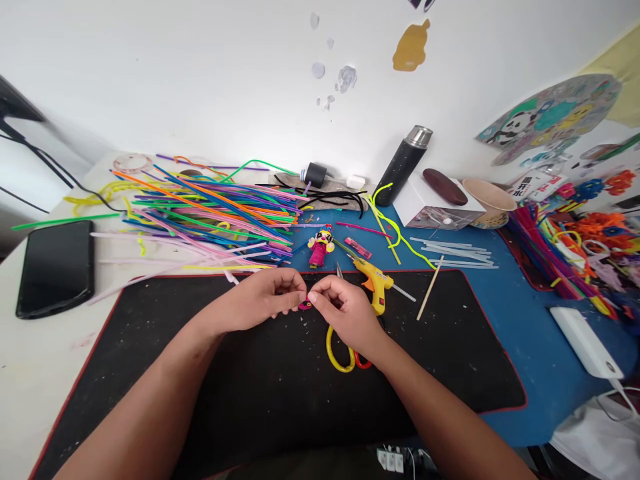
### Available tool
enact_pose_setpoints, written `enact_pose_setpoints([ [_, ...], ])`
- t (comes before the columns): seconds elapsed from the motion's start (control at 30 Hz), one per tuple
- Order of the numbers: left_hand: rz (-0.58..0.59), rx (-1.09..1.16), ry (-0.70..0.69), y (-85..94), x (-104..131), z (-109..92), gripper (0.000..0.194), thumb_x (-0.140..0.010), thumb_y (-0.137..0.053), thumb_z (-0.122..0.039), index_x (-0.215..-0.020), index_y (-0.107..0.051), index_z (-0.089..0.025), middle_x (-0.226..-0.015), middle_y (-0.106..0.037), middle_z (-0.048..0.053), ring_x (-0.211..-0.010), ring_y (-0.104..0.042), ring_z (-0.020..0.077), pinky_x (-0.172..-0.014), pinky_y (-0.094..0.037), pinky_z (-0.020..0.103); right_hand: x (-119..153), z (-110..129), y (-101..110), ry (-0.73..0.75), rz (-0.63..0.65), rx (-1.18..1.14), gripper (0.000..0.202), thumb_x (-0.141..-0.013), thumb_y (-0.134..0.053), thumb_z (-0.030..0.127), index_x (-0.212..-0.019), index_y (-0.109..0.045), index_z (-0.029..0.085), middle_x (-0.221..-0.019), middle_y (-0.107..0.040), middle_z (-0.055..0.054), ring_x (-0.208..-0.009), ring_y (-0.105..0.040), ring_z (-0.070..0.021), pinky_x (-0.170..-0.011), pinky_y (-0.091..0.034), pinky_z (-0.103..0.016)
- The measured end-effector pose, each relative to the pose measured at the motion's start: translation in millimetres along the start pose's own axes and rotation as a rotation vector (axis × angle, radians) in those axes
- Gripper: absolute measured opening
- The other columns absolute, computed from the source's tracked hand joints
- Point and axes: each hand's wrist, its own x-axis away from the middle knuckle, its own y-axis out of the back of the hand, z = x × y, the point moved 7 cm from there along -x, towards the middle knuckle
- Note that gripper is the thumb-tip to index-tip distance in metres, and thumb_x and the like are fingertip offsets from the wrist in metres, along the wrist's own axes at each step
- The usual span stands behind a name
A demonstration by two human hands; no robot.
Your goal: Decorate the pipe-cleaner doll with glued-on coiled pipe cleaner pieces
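Over the black mat (270,400), my left hand (267,297) and my right hand (345,310) meet fingertip to fingertip, each closed in a pinch. A small curled piece of magenta pipe cleaner (305,305) shows between them, with a bit of yellow; the fingers hide part of it. Just beyond stands a small pipe-cleaner doll (319,248) with a magenta body. Under my right hand lie scissors (340,360) with yellow and red handles, partly covered. Beside that hand is a yellow hot glue gun (376,283) with a glue stick in its back.
A heap of colourful pipe cleaners (215,213) spreads at the back left, near a black phone (56,267). Behind are a black thermos (405,167), a tissue box (430,203) and glue sticks (455,252). A wooden stick (430,288) lies right, near a white power bank (586,341).
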Motion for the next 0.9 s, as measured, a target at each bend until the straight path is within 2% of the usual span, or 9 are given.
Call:
enact_pose_setpoints([
  [0.43, -0.048, 0.065, 0.020, 4.9, 1.2, -6.0, 0.037, -0.095, -0.066, -0.055, -0.094, -0.064, -0.019, -0.081, -0.064, -0.001, -0.068, -0.056, 0.0138, -0.060, -0.046, 0.025, -2.5, 3.0, 2.3, -0.013, 0.008, -0.031, 0.018, -0.099, -0.066, 0.038, -0.091, -0.069, 0.022, -0.067, -0.057, 0.003, -0.059, -0.048, -0.0129, -0.054, -0.036, -0.027],
  [0.7, -0.146, 0.172, 0.046, 12.6, -2.6, 4.3, 0.041, -0.094, -0.070, -0.060, -0.094, -0.065, -0.019, -0.078, -0.063, -0.001, -0.066, -0.055, 0.0127, -0.059, -0.045, 0.024, -17.3, 8.3, 36.0, -0.015, -0.088, -0.073, 0.024, -0.099, -0.064, 0.044, -0.090, -0.066, 0.022, -0.061, -0.048, 0.006, -0.053, -0.044, -0.0121, -0.052, -0.034, -0.026],
  [0.9, -0.231, 0.222, 0.060, 20.7, -3.9, 9.3, 0.042, -0.095, -0.069, -0.061, -0.092, -0.064, -0.019, -0.078, -0.062, -0.001, -0.065, -0.053, 0.0120, -0.058, -0.045, 0.024, -37.0, 6.2, 63.7, -0.014, -0.136, 0.092, 0.024, -0.099, -0.063, 0.044, -0.091, -0.067, 0.022, -0.063, -0.052, 0.005, -0.056, -0.047, -0.0134, -0.056, -0.036, -0.028],
])
